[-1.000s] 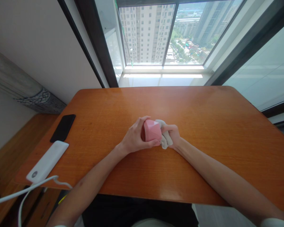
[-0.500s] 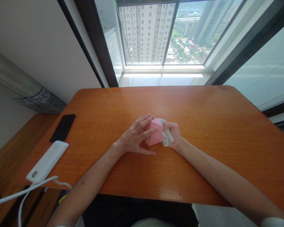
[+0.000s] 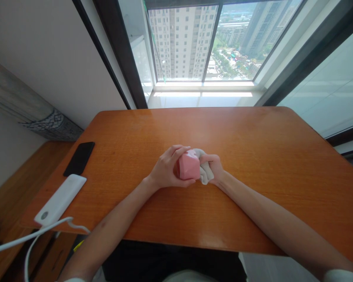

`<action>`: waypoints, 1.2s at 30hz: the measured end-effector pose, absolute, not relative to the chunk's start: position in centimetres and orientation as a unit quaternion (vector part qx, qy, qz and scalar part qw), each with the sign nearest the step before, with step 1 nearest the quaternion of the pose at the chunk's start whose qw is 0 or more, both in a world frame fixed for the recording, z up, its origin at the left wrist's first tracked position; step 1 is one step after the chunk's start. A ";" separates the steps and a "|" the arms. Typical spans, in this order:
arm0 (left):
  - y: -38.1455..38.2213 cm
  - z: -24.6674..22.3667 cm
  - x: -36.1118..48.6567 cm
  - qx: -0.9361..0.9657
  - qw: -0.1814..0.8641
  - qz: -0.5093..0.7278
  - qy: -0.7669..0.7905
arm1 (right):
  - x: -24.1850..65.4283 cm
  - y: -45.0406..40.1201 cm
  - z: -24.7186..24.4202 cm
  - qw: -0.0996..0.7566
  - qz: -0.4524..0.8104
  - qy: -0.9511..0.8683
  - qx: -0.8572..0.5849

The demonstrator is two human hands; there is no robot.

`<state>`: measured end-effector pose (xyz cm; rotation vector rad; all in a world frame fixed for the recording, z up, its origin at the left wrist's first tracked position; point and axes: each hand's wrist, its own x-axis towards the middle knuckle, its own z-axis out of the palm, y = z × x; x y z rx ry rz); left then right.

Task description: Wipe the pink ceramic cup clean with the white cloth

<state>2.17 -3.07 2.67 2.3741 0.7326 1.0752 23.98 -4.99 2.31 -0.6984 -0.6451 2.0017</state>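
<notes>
Pink obj. (image 3: 190, 166) gripped by fingers of L hand (image 3: 166, 167), prob. for steadiness; cloth (image 3: 205, 171) clenched in R hand (image 3: 215, 167) at its right.

There are two hands (image 3: 166, 167) (image 3: 215, 166), one pink object (image 3: 190, 166), one cloth (image 3: 206, 172), one phone (image 3: 79, 158).

Head view: worn on the head, above the near edge of the glossy orange-brown wooden bench (image 3: 261, 137)
Facing: forward and down across the bench, to the dark-framed glass window (image 3: 212, 41) beyond its far edge
Nearness: close, yet fitting the bench's whole far edge; bare left hand (image 3: 166, 169) and bare right hand (image 3: 215, 168) over its middle
</notes>
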 end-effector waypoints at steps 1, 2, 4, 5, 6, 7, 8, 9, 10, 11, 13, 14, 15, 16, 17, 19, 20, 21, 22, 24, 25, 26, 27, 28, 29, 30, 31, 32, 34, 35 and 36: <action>-3.2 2.9 2.3 0.843 0.246 0.388 0.279 | 23.9 -5.0 2.4 0.445 0.807 -0.266 -0.283; -3.4 3.1 2.5 0.830 0.277 0.382 0.297 | 23.9 -5.1 2.6 0.444 0.807 -0.270 -0.282; -3.5 3.4 2.6 0.807 0.327 0.361 0.334 | 23.7 -5.2 2.7 0.441 0.807 -0.278 -0.279; -3.5 3.4 2.5 0.798 0.345 0.349 0.350 | 23.7 -5.2 2.8 0.440 0.808 -0.281 -0.275; -3.5 3.4 2.4 0.792 0.358 0.338 0.360 | 23.6 -5.2 2.8 0.439 0.809 -0.283 -0.269; -3.4 3.3 2.3 0.790 0.366 0.330 0.365 | 23.6 -5.2 2.8 0.440 0.810 -0.284 -0.264; -3.4 3.0 2.2 0.792 0.366 0.328 0.363 | 23.6 -5.2 2.8 0.442 0.810 -0.284 -0.261; -3.2 2.8 2.1 0.799 0.360 0.331 0.351 | 23.6 -5.2 2.7 0.445 0.809 -0.282 -0.259; -3.1 2.5 2.0 0.813 0.345 0.335 0.329 | 23.6 -5.1 2.6 0.449 0.808 -0.279 -0.260; -3.0 2.2 2.0 0.832 0.319 0.341 0.299 | 23.7 -5.0 2.5 0.453 0.806 -0.273 -0.264; -2.7 1.6 1.9 0.876 0.241 0.349 0.230 | 24.0 -4.9 2.4 0.456 0.805 -0.259 -0.278; -2.6 1.3 1.8 0.894 0.198 0.348 0.201 | 24.1 -4.8 2.3 0.456 0.805 -0.252 -0.285; -2.5 1.1 1.8 0.907 0.159 0.347 0.179 | 24.2 -4.8 2.3 0.457 0.805 -0.246 -0.289; -2.3 0.9 1.7 0.915 0.126 0.345 0.166 | 24.3 -4.7 2.3 0.458 0.804 -0.241 -0.292; -2.1 0.7 1.5 0.922 0.100 0.340 0.160 | 24.4 -4.7 2.4 0.459 0.805 -0.238 -0.292; -1.7 0.6 1.2 0.935 0.061 0.313 0.157 | 24.4 -4.8 2.5 0.458 0.807 -0.234 -0.289; -1.5 0.5 0.9 0.940 0.045 0.301 0.157 | 24.4 -4.8 2.5 0.456 0.810 -0.234 -0.287; -1.3 0.5 0.7 0.942 0.032 0.296 0.154 | 24.4 -4.8 2.5 0.453 0.812 -0.233 -0.286; -1.1 0.6 0.6 0.942 0.023 0.299 0.149 | 24.3 -4.8 2.5 0.450 0.814 -0.232 -0.286; -1.0 0.7 0.4 0.937 0.015 0.322 0.137 | 24.2 -4.8 2.4 0.449 0.814 -0.230 -0.288; -1.1 0.8 0.5 0.932 0.016 0.334 0.137 | 24.2 -4.8 2.3 0.451 0.813 -0.229 -0.290; -1.2 1.0 0.6 0.928 0.023 0.342 0.143 | 24.2 -4.8 2.3 0.452 0.811 -0.229 -0.291; -1.5 1.2 0.8 0.923 0.035 0.349 0.158 | 24.1 -4.8 2.2 0.453 0.811 -0.228 -0.291; -1.8 1.4 1.0 0.916 0.052 0.357 0.178 | 24.1 -4.8 2.2 0.452 0.812 -0.228 -0.290; -2.1 1.6 1.3 0.907 0.076 0.365 0.198 | 24.1 -4.8 2.2 0.452 0.814 -0.227 -0.287; -2.4 1.8 1.6 0.896 0.106 0.372 0.217 | 24.0 -4.8 2.3 0.453 0.815 -0.225 -0.283; -2.7 2.1 1.8 0.885 0.137 0.378 0.235 | 23.9 -4.9 2.4 0.455 0.816 -0.224 -0.277; -2.9 2.3 2.0 0.873 0.166 0.383 0.253 | 23.9 -4.9 2.4 0.458 0.816 -0.226 -0.271; -3.3 2.7 2.3 0.849 0.222 0.384 0.287 | 23.8 -4.9 2.5 0.463 0.813 -0.237 -0.261; -3.3 2.8 2.3 0.836 0.249 0.382 0.304 | 23.7 -4.9 2.5 0.462 0.812 -0.246 -0.259; -3.4 2.8 2.4 0.825 0.273 0.378 0.318 | 23.7 -5.0 2.5 0.458 0.811 -0.255 -0.260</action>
